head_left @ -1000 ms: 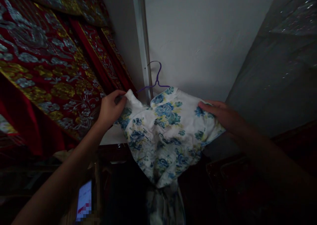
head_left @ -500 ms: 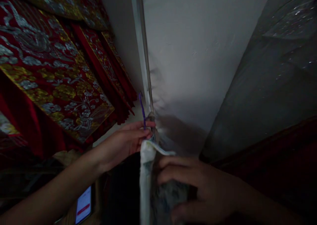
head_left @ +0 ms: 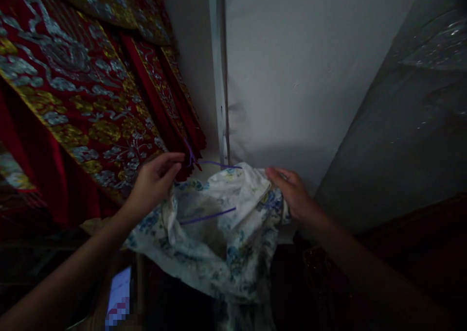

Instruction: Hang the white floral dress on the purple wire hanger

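Observation:
A white garment with a blue floral print (head_left: pixel 241 243) hangs spread between my hands, its opening facing me. A thin purple clothes hanger (head_left: pixel 215 164) runs along its top edge, partly inside the cloth. The hanger's lower bar shows across the opening. My left hand (head_left: pixel 155 178) is closed, with its fingertips at the hanger near the hook, next to the garment's left side. Dim light blurs the exact contact there. My right hand (head_left: pixel 292 192) grips the garment's upper right corner, thumb on top, other fingers mostly behind the cloth.
Red cloth with gold and silver embroidery (head_left: pixel 83 102) hangs on the left. A pale wall (head_left: pixel 292 78) with a vertical metal strip (head_left: pixel 219 68) stands ahead. Clear plastic sheeting (head_left: pixel 408 112) covers the right side. A lit phone (head_left: pixel 119 292) lies at lower left.
The garment has turned from edge-on to spread open. My right hand has moved up and now grips its corner. My left hand has shifted up and left, and the hanger has tilted leftward.

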`<state>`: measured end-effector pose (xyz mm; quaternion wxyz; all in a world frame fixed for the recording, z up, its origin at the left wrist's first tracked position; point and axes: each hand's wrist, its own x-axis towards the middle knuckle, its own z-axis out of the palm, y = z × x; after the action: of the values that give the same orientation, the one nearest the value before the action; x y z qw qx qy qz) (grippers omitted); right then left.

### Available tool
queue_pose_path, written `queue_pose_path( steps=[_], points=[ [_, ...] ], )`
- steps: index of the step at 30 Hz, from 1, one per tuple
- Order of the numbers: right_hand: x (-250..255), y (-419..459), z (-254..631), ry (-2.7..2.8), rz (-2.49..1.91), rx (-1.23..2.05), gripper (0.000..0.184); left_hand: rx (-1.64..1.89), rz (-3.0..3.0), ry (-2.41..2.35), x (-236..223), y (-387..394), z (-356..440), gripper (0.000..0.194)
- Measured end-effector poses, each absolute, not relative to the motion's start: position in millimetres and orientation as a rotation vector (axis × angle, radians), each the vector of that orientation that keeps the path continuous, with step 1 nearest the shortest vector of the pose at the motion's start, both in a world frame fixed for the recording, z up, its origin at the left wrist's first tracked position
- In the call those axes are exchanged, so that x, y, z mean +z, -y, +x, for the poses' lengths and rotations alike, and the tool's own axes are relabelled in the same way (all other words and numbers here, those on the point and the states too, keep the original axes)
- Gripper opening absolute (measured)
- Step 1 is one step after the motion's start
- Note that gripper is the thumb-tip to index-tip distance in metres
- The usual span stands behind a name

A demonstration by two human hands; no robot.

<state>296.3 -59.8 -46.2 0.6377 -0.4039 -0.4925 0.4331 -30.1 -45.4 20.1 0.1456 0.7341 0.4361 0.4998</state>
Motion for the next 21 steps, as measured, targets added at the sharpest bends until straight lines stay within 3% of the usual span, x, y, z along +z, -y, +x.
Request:
queue_pose_path(
  steps=[3, 5, 8, 12, 18, 21],
  points=[
    [-5.2, 28.9, 292.2, 1.010, -0.810, 0.951, 0.047, 1.972, 2.180, -1.253, 14.3, 40.9, -19.5, 0.025],
    [15.6, 7.8, 293.6, 0.976, -0.738, 0.877, 0.047, 2.059, 2.225, -1.211, 5.6, 46.0, -6.5, 0.019],
    [22.6, -8.1, 300.3, 0.889, -0.661, 0.795, 0.047, 1.558, 2.396, -1.204, -19.4, 51.3, 19.1, 0.028],
    [-5.9, 4.3, 315.8, 0.755, -0.658, 0.794, 0.048, 0.839, 2.496, -1.359, -62.3, 44.4, 46.1, 0.047],
    [-53.5, 26.8, 331.9, 0.699, -0.804, 0.856, 0.046, 0.449, 2.467, -1.435, -113.1, 56.3, 52.5, 0.035],
    [-68.0, 33.7, 337.5, 0.766, -0.954, 0.594, 0.037, 0.584, 2.350, -1.393, -135.3, 80.0, 51.3, 0.039]
  ],
)
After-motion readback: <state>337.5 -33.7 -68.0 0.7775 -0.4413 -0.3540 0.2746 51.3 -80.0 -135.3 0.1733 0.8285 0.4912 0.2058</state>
